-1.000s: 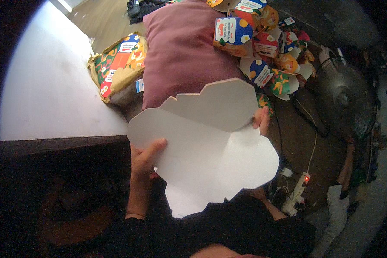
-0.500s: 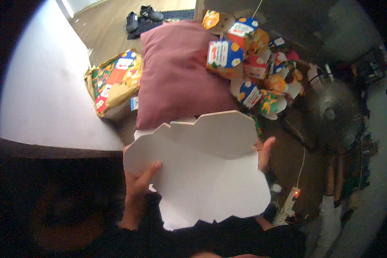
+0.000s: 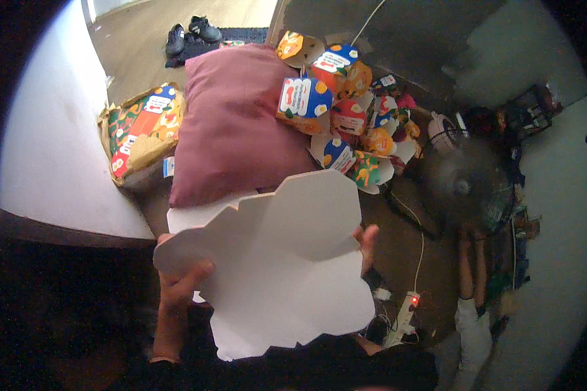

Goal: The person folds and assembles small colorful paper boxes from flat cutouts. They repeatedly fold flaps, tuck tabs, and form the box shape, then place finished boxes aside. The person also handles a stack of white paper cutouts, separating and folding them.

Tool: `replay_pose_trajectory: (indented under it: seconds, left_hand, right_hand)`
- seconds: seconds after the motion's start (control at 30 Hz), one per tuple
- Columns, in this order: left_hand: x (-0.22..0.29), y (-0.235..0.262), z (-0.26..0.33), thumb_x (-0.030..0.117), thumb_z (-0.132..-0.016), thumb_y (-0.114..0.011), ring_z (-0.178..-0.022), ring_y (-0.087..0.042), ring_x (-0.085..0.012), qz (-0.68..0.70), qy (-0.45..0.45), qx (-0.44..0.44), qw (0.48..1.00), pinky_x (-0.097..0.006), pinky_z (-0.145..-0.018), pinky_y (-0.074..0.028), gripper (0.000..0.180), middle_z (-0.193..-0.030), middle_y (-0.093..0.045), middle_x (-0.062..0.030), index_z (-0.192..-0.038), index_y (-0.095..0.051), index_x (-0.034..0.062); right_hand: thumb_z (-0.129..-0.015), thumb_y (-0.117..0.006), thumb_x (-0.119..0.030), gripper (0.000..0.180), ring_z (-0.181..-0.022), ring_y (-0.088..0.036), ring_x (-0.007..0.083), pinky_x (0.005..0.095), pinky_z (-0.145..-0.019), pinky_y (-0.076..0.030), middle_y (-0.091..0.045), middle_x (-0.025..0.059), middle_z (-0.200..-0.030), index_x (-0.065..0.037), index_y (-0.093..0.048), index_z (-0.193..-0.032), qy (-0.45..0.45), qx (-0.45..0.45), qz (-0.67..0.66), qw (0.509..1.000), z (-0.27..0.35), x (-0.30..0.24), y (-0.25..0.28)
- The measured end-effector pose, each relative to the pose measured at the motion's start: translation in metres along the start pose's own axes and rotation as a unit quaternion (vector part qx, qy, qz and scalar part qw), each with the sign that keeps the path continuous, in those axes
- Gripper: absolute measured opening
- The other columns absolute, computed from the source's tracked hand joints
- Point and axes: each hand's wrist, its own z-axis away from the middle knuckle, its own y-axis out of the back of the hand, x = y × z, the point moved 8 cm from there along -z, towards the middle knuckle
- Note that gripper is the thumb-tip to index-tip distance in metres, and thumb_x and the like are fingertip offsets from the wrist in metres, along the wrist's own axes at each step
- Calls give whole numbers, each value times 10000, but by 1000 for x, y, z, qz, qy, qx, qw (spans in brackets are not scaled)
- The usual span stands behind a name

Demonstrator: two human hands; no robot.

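A flat, die-cut cardboard box blank (image 3: pixel 287 274), its plain whitish side toward me, is spread between both hands over my lap. My left hand (image 3: pixel 179 283) is closed on its left edge, thumb lying on the near face and fingers hidden behind. At the right edge, my right hand (image 3: pixel 368 247) grips the same blank; its thumb sticks up beside the edge and the other fingers are out of sight. Faint creases run across the sheet. Beyond it lies a mauve pillow (image 3: pixel 235 124), with another white piece (image 3: pixel 179 225) showing at its near edge.
Colourful folded boxes (image 3: pixel 304 104) are heaped right of the pillow. A brown-paper pack of printed card (image 3: pixel 143 130) lies left. At the right stand a fan (image 3: pixel 462 186) and a lit power strip (image 3: pixel 404 319) with cables. Black shoes (image 3: pixel 205 29) rest on a far mat.
The whole view has swung, so the pillow, boxes and fan appear farther left. The blank tilts a little more, its left side lower. Both hands keep their hold.
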Motion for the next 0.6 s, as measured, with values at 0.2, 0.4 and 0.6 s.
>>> replay_pose_trajectory:
  seconds: [0.2, 0.4, 0.6]
  left_hand:
    - [-4, -8, -8, -37, -643, -754, -898, -597, -178, 40, -38, -119, 991, -347, -833, -476, 478, -978, -619, -81, -1060, -531, 32]
    - [-31, 22, 6, -69, -670, -728, -905, -608, -193, 43, 22, -118, 992, -355, -789, -501, 422, -999, -623, -117, -1020, -516, 31]
    - [-31, 14, -1, -46, -740, -696, -897, -612, -245, 200, 11, -194, 960, -378, -744, -519, 364, -989, -612, -190, -1017, -476, 39]
  right_hand:
    - [-960, -234, -553, 606, -613, -471, 155, 324, -599, -367, -511, 0, -646, -94, -541, -712, 122, -65, -21, 990, 8, -22, -28]
    - [-964, -211, -545, 616, -600, -467, 155, 323, -592, -363, -510, 1, -634, -98, -532, -688, 161, -103, -47, 980, 10, -21, -34]
    - [-969, -188, -536, 628, -586, -464, 155, 322, -585, -358, -508, 1, -621, -102, -523, -664, 181, -147, -82, 969, 5, -25, -46]
